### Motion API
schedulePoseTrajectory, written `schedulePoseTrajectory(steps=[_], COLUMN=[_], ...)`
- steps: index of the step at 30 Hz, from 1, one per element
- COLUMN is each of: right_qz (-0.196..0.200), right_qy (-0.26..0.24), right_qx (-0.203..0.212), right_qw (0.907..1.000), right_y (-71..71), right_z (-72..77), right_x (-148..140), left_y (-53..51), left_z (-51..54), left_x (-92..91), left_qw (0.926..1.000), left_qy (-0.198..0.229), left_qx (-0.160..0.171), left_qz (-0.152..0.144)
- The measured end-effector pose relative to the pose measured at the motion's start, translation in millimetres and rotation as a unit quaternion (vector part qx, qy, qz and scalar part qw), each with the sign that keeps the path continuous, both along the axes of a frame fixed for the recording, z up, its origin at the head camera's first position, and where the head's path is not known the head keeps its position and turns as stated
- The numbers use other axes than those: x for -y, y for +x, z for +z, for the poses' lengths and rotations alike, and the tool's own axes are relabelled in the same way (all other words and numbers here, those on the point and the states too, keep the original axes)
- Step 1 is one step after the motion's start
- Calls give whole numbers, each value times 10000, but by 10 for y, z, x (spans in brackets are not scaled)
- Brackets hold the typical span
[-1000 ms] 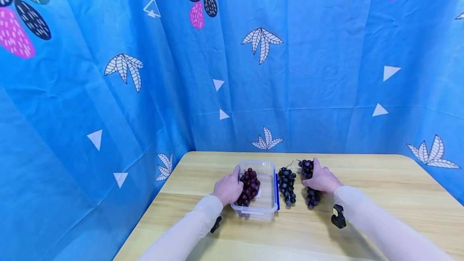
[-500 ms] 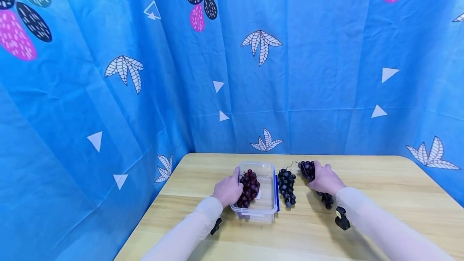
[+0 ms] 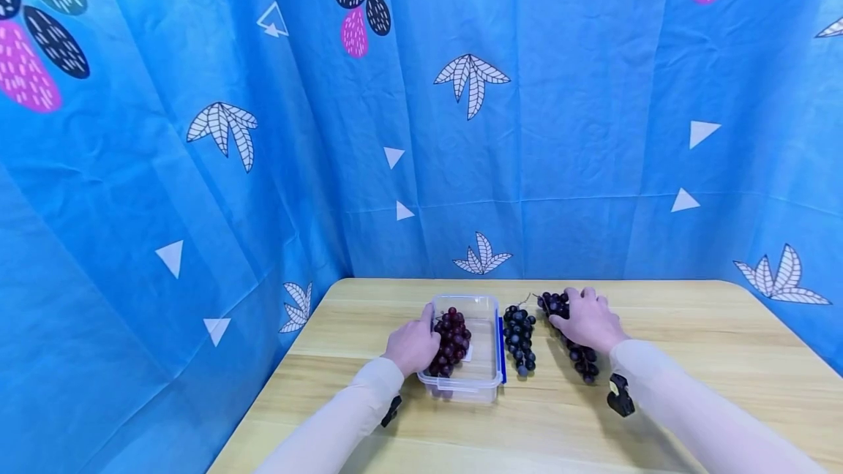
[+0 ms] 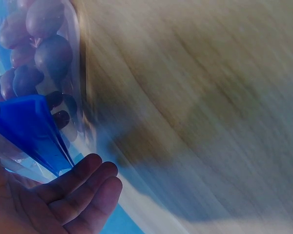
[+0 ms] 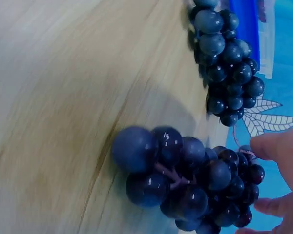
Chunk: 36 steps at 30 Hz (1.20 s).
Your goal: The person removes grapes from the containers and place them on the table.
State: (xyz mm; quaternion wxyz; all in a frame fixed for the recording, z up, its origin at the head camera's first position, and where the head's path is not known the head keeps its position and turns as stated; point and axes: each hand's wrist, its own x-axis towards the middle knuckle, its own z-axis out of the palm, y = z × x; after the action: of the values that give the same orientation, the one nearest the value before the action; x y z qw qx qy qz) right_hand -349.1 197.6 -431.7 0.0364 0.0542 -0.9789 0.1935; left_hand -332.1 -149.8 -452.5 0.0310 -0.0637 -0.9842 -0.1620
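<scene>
A clear plastic food container (image 3: 486, 357) with blue latches stands on the table, a bunch of red grapes (image 3: 451, 342) inside its left part. My left hand (image 3: 413, 346) holds the container's left wall, index finger along the rim. Three extended fingers (image 4: 90, 195) show outside, by a blue latch (image 4: 31, 126); the thumb is hidden there. Right of the container lies a bunch of dark grapes (image 3: 520, 339). My right hand (image 3: 593, 322) is over the stem end of another dark bunch (image 5: 185, 180), fingers spread, thumb and fingertips at either side of the top grapes.
The pale wooden table (image 3: 698, 386) extends right of the grapes and toward the front. A blue patterned curtain (image 3: 566, 130) hangs behind the table and along its left side. Black wrist cameras (image 3: 620, 395) sit under both forearms.
The right-hand bunch's lower end swung right, then came a little back left. The right hand's fingers have spread wider, showing more grapes. My left hand and the container stay in place.
</scene>
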Motion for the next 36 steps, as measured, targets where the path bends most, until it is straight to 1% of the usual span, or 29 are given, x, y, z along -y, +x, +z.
schedulePoseTrajectory(steps=[4, 8, 11, 14, 19, 21, 26, 31, 36], right_qz=[192, 264, 239, 179, 124, 140, 208, 272, 277], right_qy=[-455, -689, -804, -842, -769, -757, -665, -523, -554], right_qx=[435, 870, 1027, 1027, 1020, 1048, 1110, 1068, 974], right_qw=[9978, 9935, 9912, 9910, 9917, 9915, 9914, 9925, 9933], right_y=[-52, -83, -98, -105, -115, -113, -90, -49, -52], right_z=[-38, -77, -99, -95, -97, -103, -57, -11, -41], right_x=[-13, -15, -10, -5, -6, -7, -24, -48, -63], left_y=[8, 18, 28, 38, 38, 35, 26, 13, 18], left_z=[6, 6, 16, 34, 42, 36, 33, 22, 25], left_x=[1, -2, -9, -16, -16, -13, -8, -5, -6], left_qw=[10000, 10000, 10000, 10000, 10000, 10000, 9999, 10000, 10000], left_qy=[-13, 1, 45, 59, 69, 43, 63, 38, 30], left_qx=[-15, 20, 42, 33, 27, 30, -28, -52, -20], left_qz=[-15, -37, -52, -61, -61, -50, -73, -63, -36])
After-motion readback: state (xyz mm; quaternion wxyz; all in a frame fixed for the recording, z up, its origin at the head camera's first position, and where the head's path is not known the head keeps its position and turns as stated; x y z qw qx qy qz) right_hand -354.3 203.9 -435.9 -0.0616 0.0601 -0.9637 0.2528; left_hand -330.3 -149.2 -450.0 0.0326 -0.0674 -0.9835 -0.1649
